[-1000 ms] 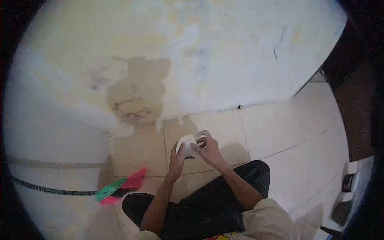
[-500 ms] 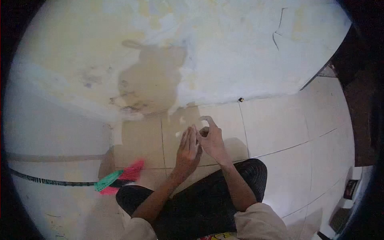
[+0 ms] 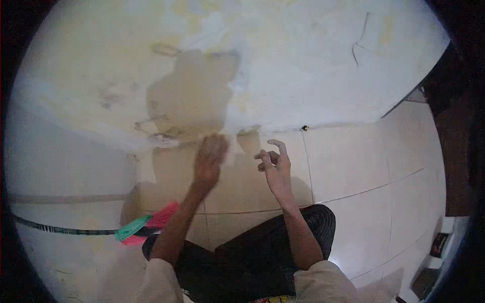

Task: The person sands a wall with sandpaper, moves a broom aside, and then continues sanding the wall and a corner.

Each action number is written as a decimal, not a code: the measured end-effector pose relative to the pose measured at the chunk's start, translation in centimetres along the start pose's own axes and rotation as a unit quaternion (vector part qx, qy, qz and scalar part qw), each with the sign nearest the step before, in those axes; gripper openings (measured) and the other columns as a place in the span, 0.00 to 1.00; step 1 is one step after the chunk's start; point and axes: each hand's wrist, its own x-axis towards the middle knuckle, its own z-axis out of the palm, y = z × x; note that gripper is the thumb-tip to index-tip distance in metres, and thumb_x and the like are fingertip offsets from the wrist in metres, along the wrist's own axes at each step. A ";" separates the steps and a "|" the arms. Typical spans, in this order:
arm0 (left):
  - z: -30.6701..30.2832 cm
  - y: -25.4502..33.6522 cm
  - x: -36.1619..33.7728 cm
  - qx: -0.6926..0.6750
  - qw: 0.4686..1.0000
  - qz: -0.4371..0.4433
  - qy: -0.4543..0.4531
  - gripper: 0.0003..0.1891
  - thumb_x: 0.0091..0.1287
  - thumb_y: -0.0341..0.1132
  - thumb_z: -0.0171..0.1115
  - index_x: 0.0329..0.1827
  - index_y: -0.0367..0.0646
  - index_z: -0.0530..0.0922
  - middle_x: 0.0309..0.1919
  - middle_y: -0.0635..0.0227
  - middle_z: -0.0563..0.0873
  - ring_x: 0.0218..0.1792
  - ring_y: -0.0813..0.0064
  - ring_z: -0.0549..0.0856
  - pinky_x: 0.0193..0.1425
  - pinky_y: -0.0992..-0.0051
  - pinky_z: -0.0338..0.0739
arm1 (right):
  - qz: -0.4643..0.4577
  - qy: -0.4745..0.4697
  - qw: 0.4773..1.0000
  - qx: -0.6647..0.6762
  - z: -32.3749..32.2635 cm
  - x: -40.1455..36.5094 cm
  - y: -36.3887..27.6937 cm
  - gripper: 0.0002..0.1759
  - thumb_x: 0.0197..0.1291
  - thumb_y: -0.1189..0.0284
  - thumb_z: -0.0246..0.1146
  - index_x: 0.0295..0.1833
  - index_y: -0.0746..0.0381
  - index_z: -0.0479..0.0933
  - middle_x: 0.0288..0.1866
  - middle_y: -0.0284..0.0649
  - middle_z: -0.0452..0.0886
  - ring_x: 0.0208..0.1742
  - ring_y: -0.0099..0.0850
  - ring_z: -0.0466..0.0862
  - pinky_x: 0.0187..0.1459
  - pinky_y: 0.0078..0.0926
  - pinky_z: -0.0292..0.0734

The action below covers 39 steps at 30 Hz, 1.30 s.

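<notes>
My left hand (image 3: 210, 159) is raised over the tiled floor (image 3: 348, 156), near the foot of the wall (image 3: 303, 60). Its fingers are smeared by motion, and nothing can be made out in it. To its right, my right hand (image 3: 275, 164) is held up with its fingers bent and spread, the index finger curved over a gap. It holds nothing. The two hands are apart. Below them are my crossed legs in dark trousers (image 3: 242, 252).
A pink and green object (image 3: 146, 222) lies left of my knee, by a dark strip (image 3: 65, 230) along the left. A small dark spot (image 3: 305, 128) marks the wall's foot. Dark and white objects stand at the right edge. A shadow falls on the wall.
My left hand has moved away from my right hand, up and to the left. My right hand has shifted slightly right and up, its fingers still bent.
</notes>
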 end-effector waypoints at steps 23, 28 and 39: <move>-3.2 5.9 -2.4 -0.233 0.898 -0.368 -0.061 0.16 0.71 0.39 0.63 0.50 0.34 0.81 0.34 0.62 0.87 0.33 0.74 0.87 0.41 0.71 0.82 | -0.009 -0.084 0.988 -0.133 5.5 -3.7 1.6 0.34 0.73 0.62 0.56 0.76 0.67 0.54 0.71 0.53 0.64 0.67 0.45 0.71 0.68 0.41 0.65; 2.8 -2.3 -7.9 -0.396 0.801 -0.426 0.140 0.17 0.70 0.41 0.63 0.53 0.38 0.81 0.39 0.62 0.87 0.34 0.73 0.87 0.32 0.73 0.85 | -0.256 -0.331 0.866 -0.273 5.7 -13.7 9.4 0.37 0.70 0.61 0.57 0.77 0.65 0.52 0.74 0.57 0.60 0.73 0.55 0.61 0.75 0.51 0.51; 2.7 1.0 -7.0 -0.459 0.662 -0.590 0.062 0.21 0.70 0.47 0.63 0.60 0.44 0.77 0.42 0.65 0.86 0.37 0.71 0.87 0.36 0.70 0.85 | -0.161 -0.484 0.760 -0.403 13.6 -13.9 2.5 0.48 0.66 0.41 0.47 0.77 0.69 0.52 0.77 0.62 0.53 0.79 0.57 0.50 0.77 0.52 0.44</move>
